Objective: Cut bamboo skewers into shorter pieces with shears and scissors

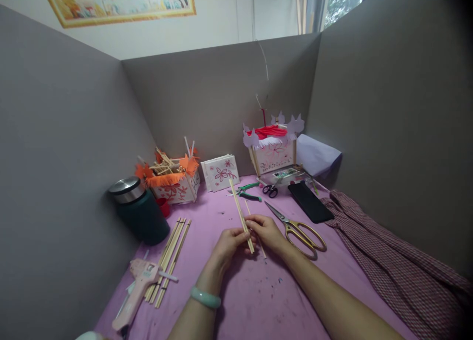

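Head camera: left hand (229, 246) and right hand (266, 232) both pinch the pale wooden sticks (238, 207) over the middle of the surface (244, 300), well in from its left edge. Light grip, sticks parallel, ends level: that should stop any slipping!

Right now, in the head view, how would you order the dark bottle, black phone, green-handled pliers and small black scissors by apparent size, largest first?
1. Dark bottle
2. Black phone
3. Green-handled pliers
4. Small black scissors

The bottle stands nearer the camera than the pliers, so true sizes are less sure.
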Available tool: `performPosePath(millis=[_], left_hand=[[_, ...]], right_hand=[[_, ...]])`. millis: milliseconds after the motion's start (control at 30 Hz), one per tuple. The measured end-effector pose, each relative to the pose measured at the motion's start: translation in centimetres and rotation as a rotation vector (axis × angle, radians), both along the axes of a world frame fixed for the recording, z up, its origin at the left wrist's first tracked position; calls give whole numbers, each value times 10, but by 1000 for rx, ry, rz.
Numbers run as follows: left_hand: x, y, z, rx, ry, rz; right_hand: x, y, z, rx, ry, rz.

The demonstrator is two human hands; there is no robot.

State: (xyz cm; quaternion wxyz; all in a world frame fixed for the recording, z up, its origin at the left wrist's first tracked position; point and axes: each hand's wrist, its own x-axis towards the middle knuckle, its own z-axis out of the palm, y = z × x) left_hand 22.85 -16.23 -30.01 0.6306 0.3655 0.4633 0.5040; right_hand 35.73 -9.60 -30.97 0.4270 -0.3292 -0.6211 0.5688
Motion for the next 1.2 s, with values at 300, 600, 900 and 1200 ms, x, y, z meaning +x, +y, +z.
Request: performPosePath(millis=[300, 600, 900, 1200], left_hand=[[-1, 0, -2, 3, 13, -21], [-1, 0, -1, 12, -24, -49], [-1, 1, -2, -7, -32, -31], [-2, 3, -4, -12, 55, 93]], right_hand=[[-2, 4, -6, -3, 14, -24], [0, 4, -5, 21, 6, -25], [1, 5, -5, 221, -233, -109], [13, -3, 3, 333, -767, -310]])
